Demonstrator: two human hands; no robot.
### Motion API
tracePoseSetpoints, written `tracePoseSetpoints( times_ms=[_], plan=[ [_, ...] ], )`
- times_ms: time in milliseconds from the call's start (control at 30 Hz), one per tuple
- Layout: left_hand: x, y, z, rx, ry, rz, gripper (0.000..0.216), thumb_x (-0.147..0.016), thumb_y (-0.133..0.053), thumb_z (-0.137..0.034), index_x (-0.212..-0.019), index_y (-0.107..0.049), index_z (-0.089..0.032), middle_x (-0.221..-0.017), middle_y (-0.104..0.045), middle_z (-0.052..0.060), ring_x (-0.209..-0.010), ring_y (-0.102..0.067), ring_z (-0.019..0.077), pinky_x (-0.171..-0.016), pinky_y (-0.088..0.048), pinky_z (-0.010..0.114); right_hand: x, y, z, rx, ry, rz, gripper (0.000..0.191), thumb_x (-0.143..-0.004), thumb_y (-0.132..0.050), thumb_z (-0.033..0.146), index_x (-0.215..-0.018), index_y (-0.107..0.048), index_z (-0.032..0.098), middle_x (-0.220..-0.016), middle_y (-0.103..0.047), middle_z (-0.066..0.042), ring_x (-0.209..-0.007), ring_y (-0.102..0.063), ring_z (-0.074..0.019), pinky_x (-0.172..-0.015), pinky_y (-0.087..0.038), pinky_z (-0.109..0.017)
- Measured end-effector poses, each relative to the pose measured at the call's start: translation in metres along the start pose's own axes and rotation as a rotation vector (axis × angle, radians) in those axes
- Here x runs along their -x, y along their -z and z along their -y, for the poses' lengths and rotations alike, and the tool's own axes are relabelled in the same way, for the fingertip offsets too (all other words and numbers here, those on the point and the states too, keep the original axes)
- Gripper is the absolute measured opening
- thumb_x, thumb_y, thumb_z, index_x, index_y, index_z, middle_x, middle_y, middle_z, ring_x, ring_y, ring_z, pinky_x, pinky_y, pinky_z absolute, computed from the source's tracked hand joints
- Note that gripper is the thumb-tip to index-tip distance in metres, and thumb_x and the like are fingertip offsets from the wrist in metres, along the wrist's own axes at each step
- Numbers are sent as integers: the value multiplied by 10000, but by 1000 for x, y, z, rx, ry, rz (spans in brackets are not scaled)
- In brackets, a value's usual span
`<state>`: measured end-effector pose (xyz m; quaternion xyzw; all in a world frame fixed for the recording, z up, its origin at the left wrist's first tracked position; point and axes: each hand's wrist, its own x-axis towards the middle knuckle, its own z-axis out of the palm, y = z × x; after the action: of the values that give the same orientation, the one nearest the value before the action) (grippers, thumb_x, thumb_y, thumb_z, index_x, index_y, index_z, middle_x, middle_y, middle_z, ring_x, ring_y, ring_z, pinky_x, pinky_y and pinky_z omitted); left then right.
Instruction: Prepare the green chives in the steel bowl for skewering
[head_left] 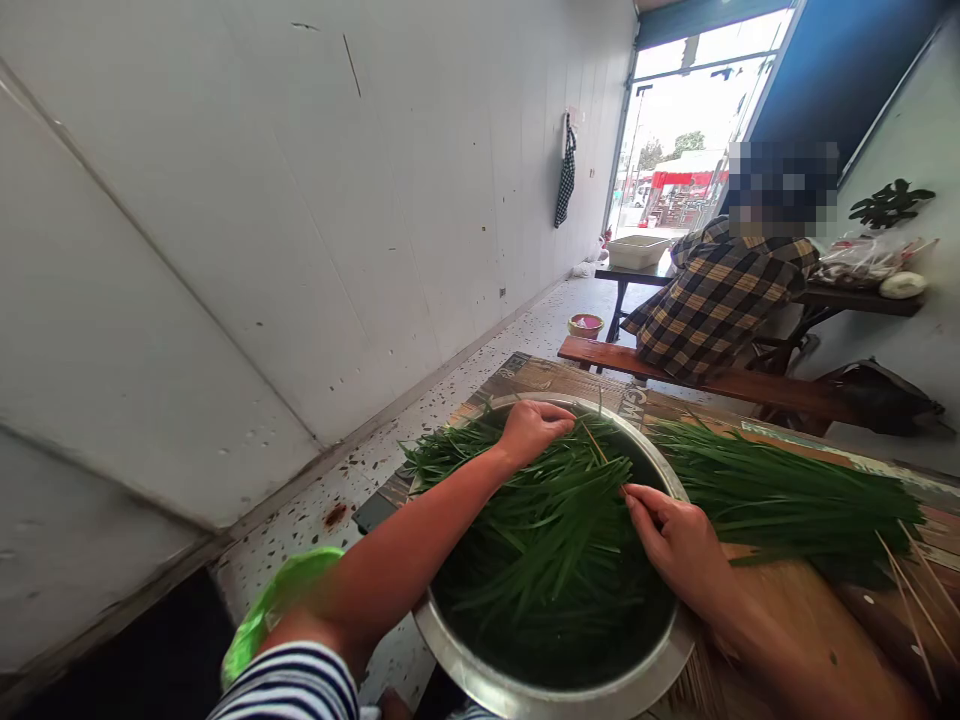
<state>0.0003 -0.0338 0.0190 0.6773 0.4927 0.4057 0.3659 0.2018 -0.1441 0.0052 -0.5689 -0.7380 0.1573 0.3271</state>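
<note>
A wide metal basin (664, 455) holds long green leaves (540, 530) that look like garlic chives, many of them loose. Above its far side, my left hand (529, 435) is closed in a pinch at the far end of a thin bamboo skewer (595, 441). At the basin's right rim, my right hand (671, 535) pinches the near end of that skewer, with thumb and forefinger together. Chive leaves lie bunched just under the skewer, close to my right fingertips. Whether any are threaded on it I cannot tell.
More chives (795, 490) lie on the wooden table (787, 590) at right, beside loose skewers (911, 600). A green plastic bag (262, 610) stands low at left. Beyond, a person in a plaid shirt (712, 290) sits on a bench (607, 355) near a white tub (637, 252).
</note>
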Motion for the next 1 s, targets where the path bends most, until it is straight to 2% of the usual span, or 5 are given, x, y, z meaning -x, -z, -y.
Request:
tracePoseSetpoints(
  times_ms=[533,733,833,900,1000],
  plan=[
    [1,-4,2,-16,-25,30,240,-705,-622,-291,-851,-742,-141,-740,-713,43,-669,-615,142,-660,-471,235,1,-1,-1,9,3,-2,359,-864,-402,392,-968,-691,207,-812,-730,-48,-633,-658,-172,-590,-482,-260],
    [19,-20,-18,67,-57,225,246,-713,-614,-284,-859,-743,-134,-804,-722,58,-703,-630,148,-661,-485,223,-2,1,-5,-6,5,-18,342,-876,-391,373,-968,-673,205,-835,-723,-45,-681,-661,-168,-606,-482,-255],
    [24,-18,-31,60,-65,296,247,-713,-608,-277,-865,-744,-137,-799,-725,54,-702,-633,150,-648,-488,215,-5,3,-5,-1,10,-40,335,-874,-390,368,-946,-675,208,-812,-722,-41,-657,-655,-163,-581,-477,-252],
    [19,-8,-30,-38,-74,260,221,-691,-630,-284,-822,-749,-151,-756,-721,41,-705,-628,152,-663,-487,215,-5,3,-5,2,13,-40,325,-867,-395,365,-926,-676,213,-822,-726,-37,-664,-659,-162,-583,-481,-250],
    [2,8,-14,-252,-22,78,168,-690,-630,-252,-764,-750,-160,-718,-711,45,-717,-619,161,-712,-478,232,-6,3,-4,16,13,-30,319,-860,-398,367,-905,-676,216,-838,-730,-34,-672,-665,-165,-594,-488,-254]
  ],
)
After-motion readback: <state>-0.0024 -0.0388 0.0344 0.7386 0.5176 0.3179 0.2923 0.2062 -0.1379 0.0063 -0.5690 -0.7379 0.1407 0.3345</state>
